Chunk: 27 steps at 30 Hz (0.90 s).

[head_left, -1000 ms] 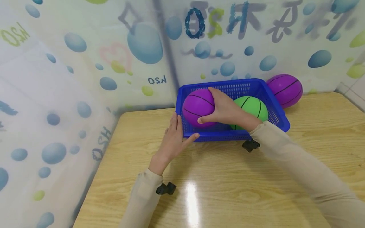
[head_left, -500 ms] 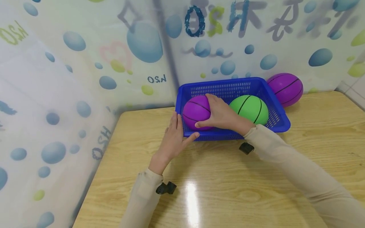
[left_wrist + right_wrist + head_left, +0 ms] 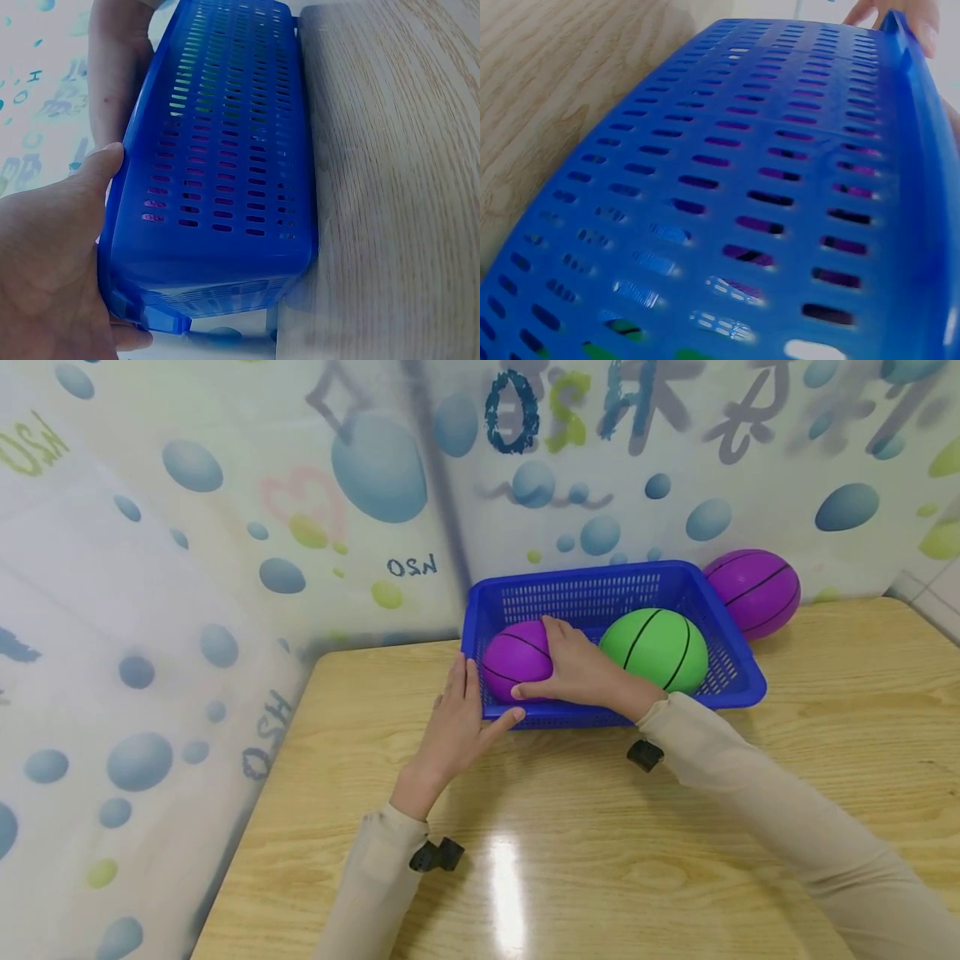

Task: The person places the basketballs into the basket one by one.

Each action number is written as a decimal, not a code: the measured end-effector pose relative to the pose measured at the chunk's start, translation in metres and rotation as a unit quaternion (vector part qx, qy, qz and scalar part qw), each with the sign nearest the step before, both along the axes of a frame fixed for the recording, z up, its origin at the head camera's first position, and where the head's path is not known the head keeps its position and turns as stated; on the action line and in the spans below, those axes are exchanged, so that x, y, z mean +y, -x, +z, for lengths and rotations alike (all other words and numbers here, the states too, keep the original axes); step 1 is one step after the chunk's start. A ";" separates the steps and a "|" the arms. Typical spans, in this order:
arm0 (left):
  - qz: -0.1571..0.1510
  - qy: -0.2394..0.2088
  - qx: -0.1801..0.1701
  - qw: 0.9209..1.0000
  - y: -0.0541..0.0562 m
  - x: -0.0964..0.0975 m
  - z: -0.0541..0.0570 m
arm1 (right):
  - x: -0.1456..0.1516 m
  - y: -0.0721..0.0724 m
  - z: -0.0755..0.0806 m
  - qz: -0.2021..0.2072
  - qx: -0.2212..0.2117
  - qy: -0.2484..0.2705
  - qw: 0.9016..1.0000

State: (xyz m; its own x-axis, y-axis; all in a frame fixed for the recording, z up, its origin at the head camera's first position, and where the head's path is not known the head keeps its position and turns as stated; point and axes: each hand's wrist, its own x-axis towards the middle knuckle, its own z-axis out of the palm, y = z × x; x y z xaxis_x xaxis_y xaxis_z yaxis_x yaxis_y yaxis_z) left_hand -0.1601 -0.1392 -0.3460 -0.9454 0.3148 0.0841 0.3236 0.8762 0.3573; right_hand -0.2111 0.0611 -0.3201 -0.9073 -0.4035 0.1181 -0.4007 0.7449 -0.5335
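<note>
A blue plastic basket (image 3: 581, 596) with slotted walls stands at the back of the wooden table. My right hand (image 3: 579, 667) reaches over its front rim and holds a purple toy basketball (image 3: 516, 656) low in the left end, thumb in front and fingers behind. Beside it in the basket lies a green toy basketball (image 3: 658, 647), partly behind my right wrist. My left hand (image 3: 452, 731) rests at the basket's front left corner, fingers straight along the left side and thumb on the front rim. In the left wrist view, its thumb (image 3: 105, 165) touches the rim.
Another purple toy basketball (image 3: 757, 593) sits outside the basket, against its right end. Behind the wooden table (image 3: 600, 860) rises a wall sheet (image 3: 615, 410) printed with blue and green dots. Each wrist carries a small black camera (image 3: 437, 855).
My right hand has lowered the purple toy basketball deeper into the basket's left end, uncovering more of the green one. My left hand stays at the corner.
</note>
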 end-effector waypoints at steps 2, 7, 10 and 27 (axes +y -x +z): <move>0.001 0.001 0.000 1.000 0.000 0.000 0.000 | 0.000 0.001 -0.002 -0.003 -0.014 -0.010 1.000; 0.002 0.005 0.008 1.000 0.000 0.000 -0.001 | 0.001 0.002 -0.004 -0.003 -0.026 -0.019 0.999; 0.001 0.005 0.011 1.000 0.000 0.000 -0.001 | 0.003 0.000 -0.002 0.008 -0.030 -0.016 0.999; -0.003 -0.006 0.001 1.000 -0.001 0.000 0.000 | 0.046 -0.017 0.027 0.014 -0.021 -0.010 1.000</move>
State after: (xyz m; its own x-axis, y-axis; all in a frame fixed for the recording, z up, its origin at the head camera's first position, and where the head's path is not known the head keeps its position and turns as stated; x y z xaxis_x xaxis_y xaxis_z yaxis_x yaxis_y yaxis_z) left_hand -0.1590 -0.1389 -0.3463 -0.9435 0.3188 0.0900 0.3289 0.8698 0.3678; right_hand -0.1944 0.1069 -0.2931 -0.8997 -0.4304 0.0725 -0.3993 0.7444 -0.5352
